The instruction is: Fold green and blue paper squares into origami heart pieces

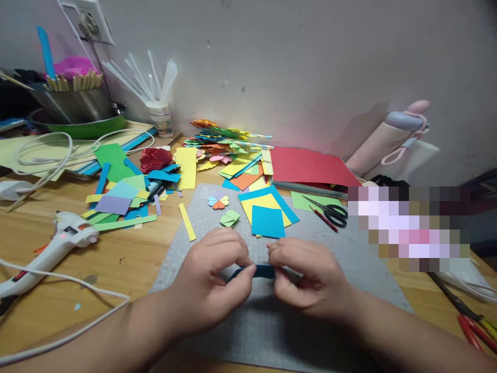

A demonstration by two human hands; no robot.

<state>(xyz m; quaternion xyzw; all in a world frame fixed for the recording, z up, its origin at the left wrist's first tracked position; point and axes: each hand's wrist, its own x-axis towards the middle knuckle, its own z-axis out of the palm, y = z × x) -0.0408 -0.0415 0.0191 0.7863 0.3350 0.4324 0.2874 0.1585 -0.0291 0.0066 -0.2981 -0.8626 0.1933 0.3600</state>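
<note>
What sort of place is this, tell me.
Probably a home craft table: a gray cutting mat, a glue gun, black-handled scissors and cut colored paper.

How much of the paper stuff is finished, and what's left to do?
The many-coloured flower on the mat already looks done, its petals set in a ring. The left hand and right hand pinch a dark blue strip. The blue square lies flat and unfolded, so it may be left; I can't tell how many pieces are needed.

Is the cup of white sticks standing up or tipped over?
Upright: the cup has its rim upward, and the sticks fan out above it.
</note>
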